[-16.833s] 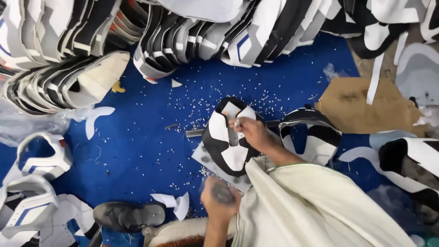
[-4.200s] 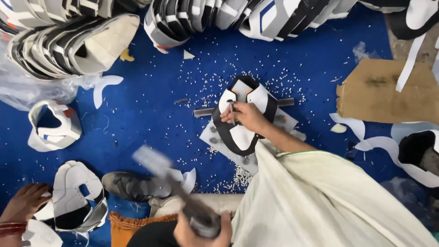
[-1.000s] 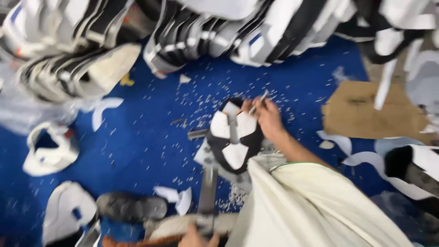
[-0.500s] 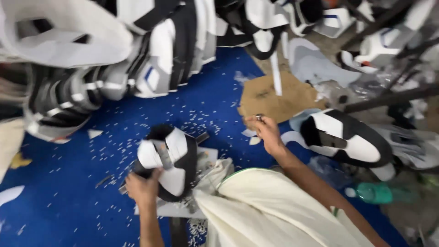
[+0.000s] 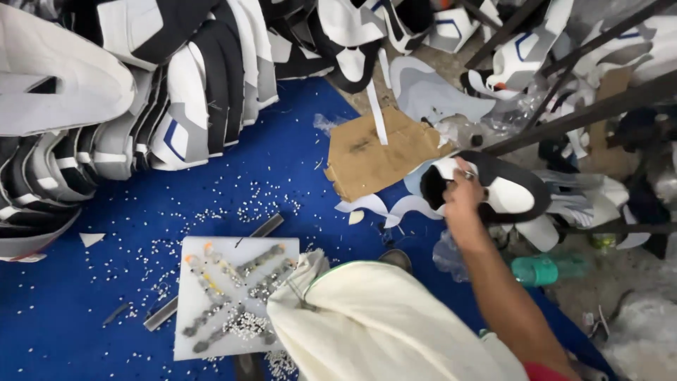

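My right hand reaches out to the right and grips the rim of a black and white shoe upper lying on a pile there. My left hand is out of view. In front of me a white cutting board lies on the blue mat. The board is scarred with rows of punch marks, has nothing on it, and a metal bar runs under it. My cream-clothed knee covers the board's right corner.
Stacks of black and white shoe uppers line the far edge of the mat. A torn cardboard piece lies beyond the board. Dark metal rods cross the right side. A green bottle lies by my arm. White punch scraps dot the mat.
The view has swung right. The upper my left hand held on the board is gone from it, and that hand has left view. My right hand has reached right and gripped another upper.
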